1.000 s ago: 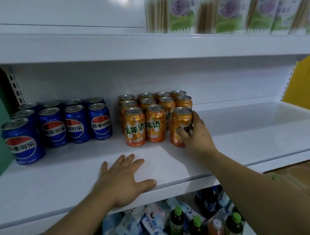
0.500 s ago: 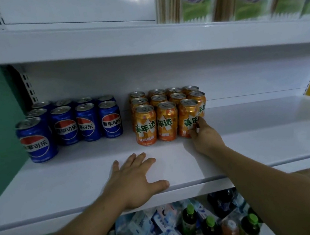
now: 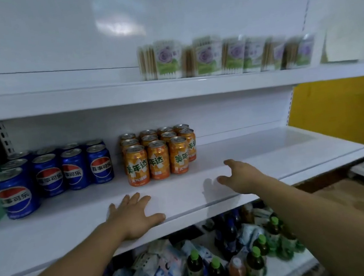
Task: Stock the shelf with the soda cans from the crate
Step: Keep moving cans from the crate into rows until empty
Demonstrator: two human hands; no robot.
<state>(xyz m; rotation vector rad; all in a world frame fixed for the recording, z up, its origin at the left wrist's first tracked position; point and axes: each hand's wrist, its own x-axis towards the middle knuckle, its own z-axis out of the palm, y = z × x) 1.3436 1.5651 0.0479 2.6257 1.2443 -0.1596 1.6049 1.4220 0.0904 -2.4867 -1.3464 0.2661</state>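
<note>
Our right hand [image 3: 240,176] has let go of the orange can it was squaring up half a second ago. It now hangs clear of the can over the middle shelf [image 3: 283,147], fingers spread and loose, holding nothing. Our left hand [image 3: 132,215] lies flat on the shelf's front lip with fingers straight; we judge it braces us as we lean in. The released can [image 3: 179,155] stands upright at the right end of the front row of orange soda cans [image 3: 152,151], label forward, closing a tidy block. Across a small gap to the left stand the blue Pepsi cans [image 3: 52,172], kept apart by brand. We judge further cans belong right of the orange block. The crate is out of view, so our freed hand must go back for it.
</note>
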